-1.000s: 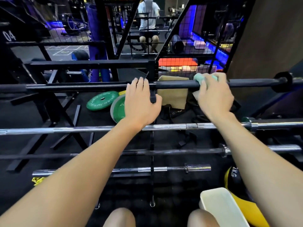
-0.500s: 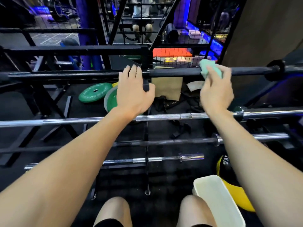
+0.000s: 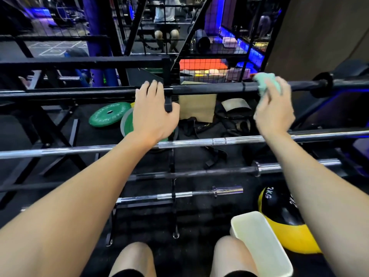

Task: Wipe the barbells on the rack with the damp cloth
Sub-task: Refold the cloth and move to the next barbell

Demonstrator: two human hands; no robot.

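My right hand [image 3: 274,112] holds the damp green cloth [image 3: 266,84] with curled fingers, and the cloth is pressed on the top black barbell [image 3: 209,89], wrapped over its upper side. The cloth lies at my fingertips, above my palm, and a small pale corner of it hangs below the bar beside my thumb. This place on the bar is to the right of the thin ring mark and to the left of the black collar [image 3: 322,84].

My left hand [image 3: 154,114] is on the same bar, well apart from the cloth. Its fingers lie over the top of the bar and the thumb reaches around the black upright of the rack [image 3: 169,96], so it grips there and holds no cloth.

Nearer to me the rack carries three more bars: a long chrome barbell [image 3: 229,140] under my wrists, then a dark barbell [image 3: 199,172], then a short chrome barbell [image 3: 179,194]. By my right knee stands a pale tub [image 3: 259,242], touching a yellow and black medicine ball [image 3: 283,220].
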